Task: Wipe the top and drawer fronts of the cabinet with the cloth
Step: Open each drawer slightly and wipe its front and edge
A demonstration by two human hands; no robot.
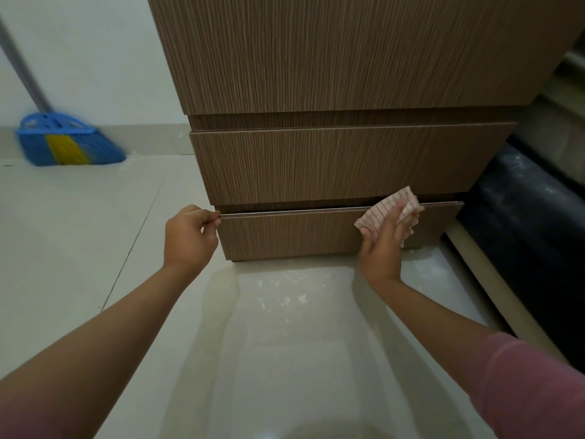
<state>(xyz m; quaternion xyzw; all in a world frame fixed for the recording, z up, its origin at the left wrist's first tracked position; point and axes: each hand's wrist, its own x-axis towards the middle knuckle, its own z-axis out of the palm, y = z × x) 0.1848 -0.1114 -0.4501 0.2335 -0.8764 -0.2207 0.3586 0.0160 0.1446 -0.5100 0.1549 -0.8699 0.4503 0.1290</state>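
The wood-grain cabinet (332, 58) stands in front of me with three drawer fronts stacked. The bottom drawer front (291, 236) sits just above the floor. My left hand (188, 237) pinches the top left corner of that bottom drawer front. My right hand (384, 245) presses a white cloth with red checks (400, 201) flat against the right part of the same front, near its top edge. The fingers lie straight over the cloth. The cabinet top is out of view.
A blue and yellow broom (68, 141) leans against the white wall at the left. The pale tiled floor (95, 232) carries white dust specks in front of the cabinet. A dark object (535, 217) lies on the floor to the right of the cabinet.
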